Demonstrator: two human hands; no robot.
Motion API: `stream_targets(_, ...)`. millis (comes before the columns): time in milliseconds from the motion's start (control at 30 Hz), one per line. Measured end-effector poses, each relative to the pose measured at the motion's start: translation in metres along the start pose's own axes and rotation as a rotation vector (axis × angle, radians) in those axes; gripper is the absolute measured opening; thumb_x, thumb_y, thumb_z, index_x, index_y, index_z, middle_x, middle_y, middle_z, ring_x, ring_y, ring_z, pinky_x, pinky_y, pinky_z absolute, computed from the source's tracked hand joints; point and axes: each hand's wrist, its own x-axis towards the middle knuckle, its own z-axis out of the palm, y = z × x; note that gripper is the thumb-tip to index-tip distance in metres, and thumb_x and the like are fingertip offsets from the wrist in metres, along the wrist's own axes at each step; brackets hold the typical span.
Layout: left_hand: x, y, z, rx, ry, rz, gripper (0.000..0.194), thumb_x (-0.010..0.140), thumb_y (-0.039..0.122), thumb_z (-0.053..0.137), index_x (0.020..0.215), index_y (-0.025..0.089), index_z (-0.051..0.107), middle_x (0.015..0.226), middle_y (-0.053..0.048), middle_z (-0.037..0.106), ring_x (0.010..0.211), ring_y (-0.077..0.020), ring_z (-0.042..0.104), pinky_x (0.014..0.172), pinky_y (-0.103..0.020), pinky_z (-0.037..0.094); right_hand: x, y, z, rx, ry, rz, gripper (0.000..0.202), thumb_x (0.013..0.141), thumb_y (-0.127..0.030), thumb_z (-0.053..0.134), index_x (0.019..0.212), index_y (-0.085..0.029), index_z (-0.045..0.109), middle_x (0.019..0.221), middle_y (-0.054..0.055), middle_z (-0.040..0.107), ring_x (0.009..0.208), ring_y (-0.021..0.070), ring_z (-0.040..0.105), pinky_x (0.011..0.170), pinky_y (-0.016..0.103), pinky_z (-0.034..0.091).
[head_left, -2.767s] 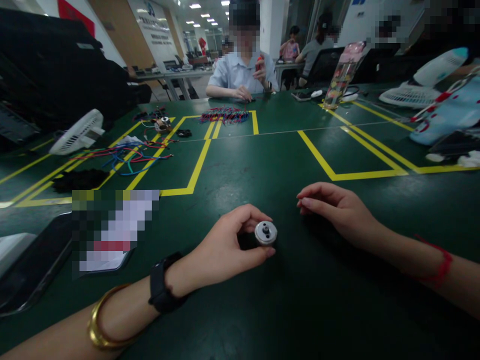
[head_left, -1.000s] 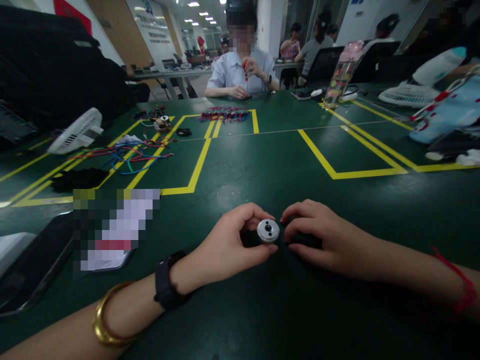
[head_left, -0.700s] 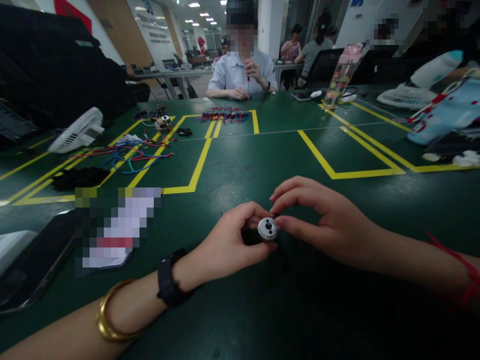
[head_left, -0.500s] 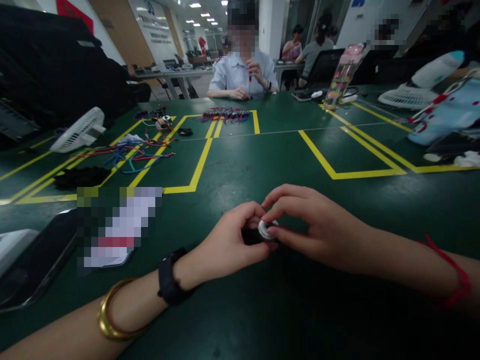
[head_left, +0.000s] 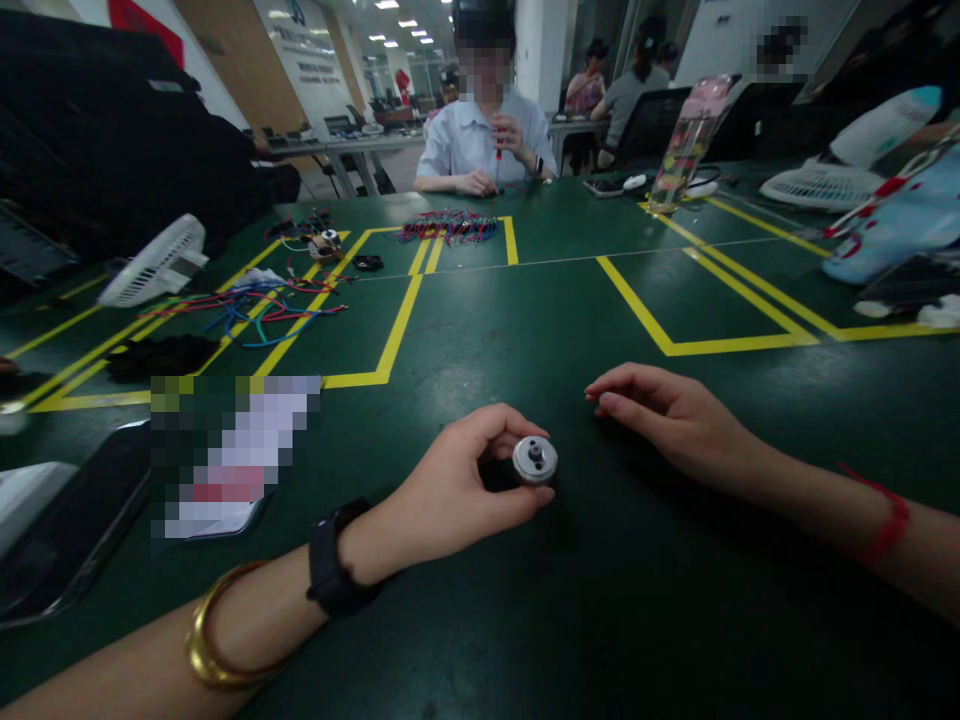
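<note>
My left hand (head_left: 457,485) grips a small round metal motor (head_left: 535,460) between thumb and fingers, just above the green table. The motor's silver end face points up toward me, with a dark centre and small dark holes. Apart from it, to the right, is my right hand (head_left: 667,415). Its thumb and fingertips are drawn together in a pinch; whatever they hold, if anything, is too small or hidden to make out.
A blurred-out phone-like item (head_left: 232,470) and a dark device (head_left: 75,520) lie at left. Beyond are loose coloured wires (head_left: 277,310), a white fan (head_left: 157,265) and a wire bundle (head_left: 450,228). Across the table sits a person (head_left: 486,140) holding a screwdriver. A bottle (head_left: 686,145) stands at right.
My right hand has come off the motor and moved right, uncovering its end face. The left hand keeps its hold in nearly the same place.
</note>
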Motion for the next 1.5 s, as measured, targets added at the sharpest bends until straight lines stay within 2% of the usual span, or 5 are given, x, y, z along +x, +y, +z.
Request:
stream_targets(267,-0.001,0.0,-0.001,-0.003,-0.016,-0.015,0.035,0.076,0.017,0.074,0.106,0.016,0.057,0.109,-0.008,0.068,0.1,-0.0206,0.065,0.088,-0.034,0.051,-0.002,0.005,0.003,-0.157,-0.065,-0.065,0.026,0.093,-0.04,0.054,0.109,-0.022,0.064,0.099,0.005,0.069,0.092,0.0209,0.065,0.079,0.035,0.052)
stream_targets(533,0.0,0.0,0.001,-0.038,-0.001,-0.016,0.031,0.075,0.016,0.073,0.101,0.017,0.057,0.101,-0.005,0.068,0.095,-0.0182,0.065,0.085,-0.031,0.051,0.003,-0.016,0.012,-0.705,-0.275,-0.391,0.022,0.089,-0.021,0.054,0.108,-0.019,0.066,0.111,0.012,0.062,0.099,0.0269,0.059,0.085,0.045,0.047)
stream_targets(933,0.0,-0.004,0.003,-0.069,0.005,0.01,0.029,0.075,0.012,0.072,0.095,0.018,0.053,0.087,0.002,0.061,0.082,-0.0127,0.061,0.072,-0.024,0.048,0.0,-0.058,0.026,-0.427,-0.08,-0.566,0.003,0.088,-0.019,0.059,0.09,-0.017,0.062,0.11,0.008,0.058,0.102,0.0188,0.056,0.087,0.03,0.046)
stream_targets(1333,0.0,-0.003,0.0,-0.024,-0.014,0.003,0.033,0.076,0.015,0.074,0.104,0.017,0.056,0.103,-0.004,0.066,0.096,-0.0173,0.065,0.086,-0.031,0.051,-0.017,-0.003,0.011,-0.535,-0.325,-0.368,0.008,0.088,-0.023,0.06,0.095,-0.022,0.062,0.113,0.006,0.059,0.107,0.0231,0.053,0.091,0.041,0.044)
stream_targets(1500,0.0,-0.003,-0.001,-0.005,-0.016,-0.009,0.033,0.076,0.016,0.074,0.104,0.018,0.056,0.104,-0.005,0.067,0.096,-0.018,0.065,0.085,-0.032,0.051,-0.017,-0.001,0.006,-0.163,-0.179,-0.169,0.018,0.087,-0.032,0.064,0.102,-0.023,0.059,0.108,0.005,0.062,0.101,0.0207,0.058,0.087,0.037,0.048)
